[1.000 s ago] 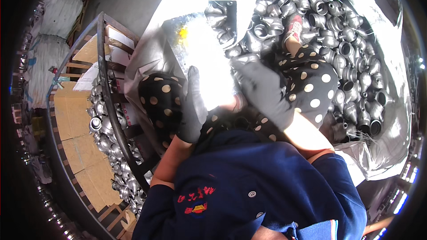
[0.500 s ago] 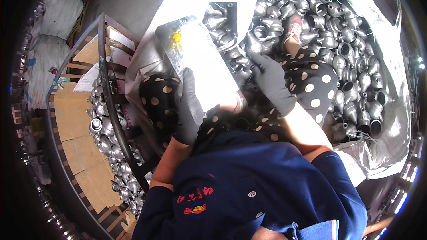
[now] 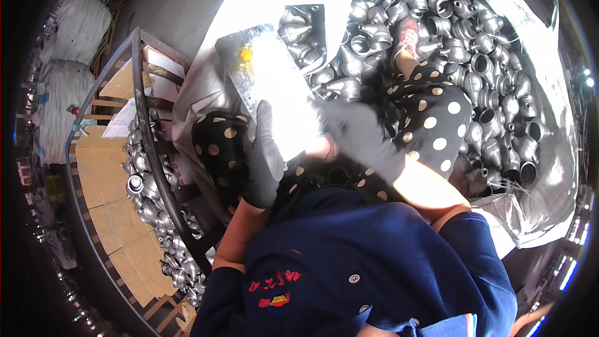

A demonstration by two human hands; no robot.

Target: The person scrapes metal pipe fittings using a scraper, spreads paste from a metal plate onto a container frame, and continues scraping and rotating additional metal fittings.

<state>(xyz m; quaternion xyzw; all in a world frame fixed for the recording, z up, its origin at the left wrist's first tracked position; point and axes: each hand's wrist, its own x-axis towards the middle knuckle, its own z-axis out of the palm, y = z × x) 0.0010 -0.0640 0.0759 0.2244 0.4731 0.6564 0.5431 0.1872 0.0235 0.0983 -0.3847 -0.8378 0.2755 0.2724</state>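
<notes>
Navy shirt [image 3: 368,243], nearest. L. hand [image 3: 265,156], gray-gloved: fingers together along L. edge of glare-white slab [image 3: 271,78], grip beneath can't be told. Slab tilted above lap, yellow spot nr. far end. R. hand [image 3: 362,134], same glove, blurred, just beside slab's R. edge; finger state can't be told. Beyond: gray metal fittings [image 3: 477,90] in wh. sack [image 3: 552,143]. Far L.: gray floor [image 3: 163,9].
</notes>
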